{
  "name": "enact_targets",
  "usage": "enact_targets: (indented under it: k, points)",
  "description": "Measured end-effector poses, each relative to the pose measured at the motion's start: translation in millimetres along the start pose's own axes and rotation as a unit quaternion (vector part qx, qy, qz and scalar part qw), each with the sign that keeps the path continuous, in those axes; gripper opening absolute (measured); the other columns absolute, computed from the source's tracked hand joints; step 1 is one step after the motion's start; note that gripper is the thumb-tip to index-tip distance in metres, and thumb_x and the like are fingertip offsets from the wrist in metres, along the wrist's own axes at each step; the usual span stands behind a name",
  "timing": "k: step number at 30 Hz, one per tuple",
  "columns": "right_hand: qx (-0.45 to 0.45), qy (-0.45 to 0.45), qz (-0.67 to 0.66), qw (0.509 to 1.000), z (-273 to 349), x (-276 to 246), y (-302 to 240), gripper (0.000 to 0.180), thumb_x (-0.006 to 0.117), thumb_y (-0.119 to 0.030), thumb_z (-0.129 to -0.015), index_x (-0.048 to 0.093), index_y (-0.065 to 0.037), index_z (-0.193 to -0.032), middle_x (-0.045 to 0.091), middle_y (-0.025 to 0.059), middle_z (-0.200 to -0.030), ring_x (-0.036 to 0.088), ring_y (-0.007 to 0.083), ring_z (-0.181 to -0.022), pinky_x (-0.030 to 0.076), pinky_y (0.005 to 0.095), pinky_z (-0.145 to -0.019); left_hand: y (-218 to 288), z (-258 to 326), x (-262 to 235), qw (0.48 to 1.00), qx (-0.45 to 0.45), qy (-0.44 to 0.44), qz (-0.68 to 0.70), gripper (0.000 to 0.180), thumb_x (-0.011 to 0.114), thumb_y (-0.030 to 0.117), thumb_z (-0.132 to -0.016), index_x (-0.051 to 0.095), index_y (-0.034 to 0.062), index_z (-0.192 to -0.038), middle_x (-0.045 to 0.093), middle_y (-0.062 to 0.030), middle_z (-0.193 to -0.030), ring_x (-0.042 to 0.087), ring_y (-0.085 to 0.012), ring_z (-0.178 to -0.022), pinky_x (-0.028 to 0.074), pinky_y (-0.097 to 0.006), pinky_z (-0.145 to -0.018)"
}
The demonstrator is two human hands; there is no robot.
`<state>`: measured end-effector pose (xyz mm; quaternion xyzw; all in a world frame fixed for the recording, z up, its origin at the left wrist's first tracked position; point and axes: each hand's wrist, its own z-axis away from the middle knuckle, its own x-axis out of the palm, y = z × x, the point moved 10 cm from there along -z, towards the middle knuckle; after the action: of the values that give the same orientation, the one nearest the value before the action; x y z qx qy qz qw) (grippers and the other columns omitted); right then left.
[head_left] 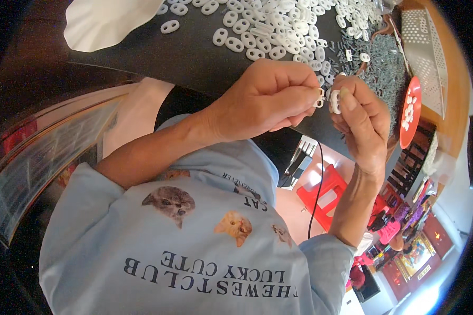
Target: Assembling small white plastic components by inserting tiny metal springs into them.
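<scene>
Item: left hand (270,97). Fingers curled, thumb laid along the forefinger; pinched at the tips, a small white piece (319,98), mostly covered by the thumb and finger. Piece lies at the hand's right extremity, its outer edge facing the opposite hand.

Item: right hand (363,118). Fingers bent, thumb pressed against the forefinger side; gripping a white oval piece (336,102). Piece lies at the left side of this hand, under the thumb tip, directed toward the piece in the left hand.

Item: thin coiled part (327,98), spring-like, in the narrow gap between the two held pieces; whether it is seated in either cannot be told. All three are held over the near edge of the dark counter (189,59).

Lot: white two-holed ovals (263,31), many, heaped and scattered on the counter beyond the left hand.

Lot: grey springs (383,65), small, in a dense heap beyond the right hand, a few white pieces lying among them.

Item: red dish (413,135), to the right of the right hand and well apart from it, holding small white pieces (408,113).

Item: perforated white container (423,44), beyond the dish.

Item: white sheet-like object (108,23), curved, wavy-edged, at the counter's far left.
</scene>
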<state>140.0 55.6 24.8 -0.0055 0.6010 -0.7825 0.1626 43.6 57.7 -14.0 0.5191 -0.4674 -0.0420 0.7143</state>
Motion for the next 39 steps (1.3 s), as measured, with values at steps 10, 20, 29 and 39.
enact_targets:
  k: [10, 20, 29, 39]
  points:
    - [0.001, 0.025, 0.003, 1.000, 1, -3, 2, 0.021, 0.051, -0.018, -0.093, 0.054, 0.000, -0.082, 0.045, -0.0043, -0.071, 0.036, 0.0043, -0.064, 0.028, 0.0199, -0.054, 2, 0, 1, 1.000, 0.014, -0.001, -0.007, 0.020, 0.048, 0.017, -0.093, 0.053, 0.0026, -0.081, 0.046, 0.0012, -0.061, 0.036, -0.0025, -0.046, 0.027, -0.019, -0.040]
    - [0.004, 0.044, -0.019, 0.999, 2, -4, 4, 0.020, 0.052, -0.018, -0.092, 0.055, -0.001, -0.082, 0.045, -0.0055, -0.069, 0.035, 0.0027, -0.060, 0.027, 0.0192, -0.052, 3, 0, 1, 1.000, 0.024, -0.003, -0.007, 0.020, 0.047, 0.017, -0.094, 0.054, 0.0022, -0.083, 0.046, 0.0014, -0.061, 0.036, -0.0020, -0.046, 0.026, -0.018, -0.040]
    - [-0.022, 0.039, 0.001, 0.999, 0, 1, 1, 0.020, 0.052, -0.017, -0.093, 0.055, -0.001, -0.082, 0.042, -0.0064, -0.068, 0.033, 0.0026, -0.060, 0.026, 0.0193, -0.052, 0, -1, -1, 0.999, 0.018, 0.009, -0.035, 0.019, 0.049, 0.015, -0.094, 0.055, 0.0012, -0.083, 0.047, 0.0014, -0.061, 0.036, -0.0014, -0.045, 0.027, -0.018, -0.040]
    - [-0.007, 0.074, -0.002, 0.997, 3, 7, 3, 0.022, 0.049, -0.018, -0.095, 0.055, -0.001, -0.082, 0.042, -0.0076, -0.067, 0.032, 0.0020, -0.060, 0.025, 0.0187, -0.051, -2, 0, 0, 0.999, 0.021, 0.004, -0.041, 0.021, 0.050, 0.020, -0.095, 0.055, 0.0013, -0.086, 0.044, 0.0047, -0.061, 0.035, -0.0008, -0.048, 0.026, -0.018, -0.042]
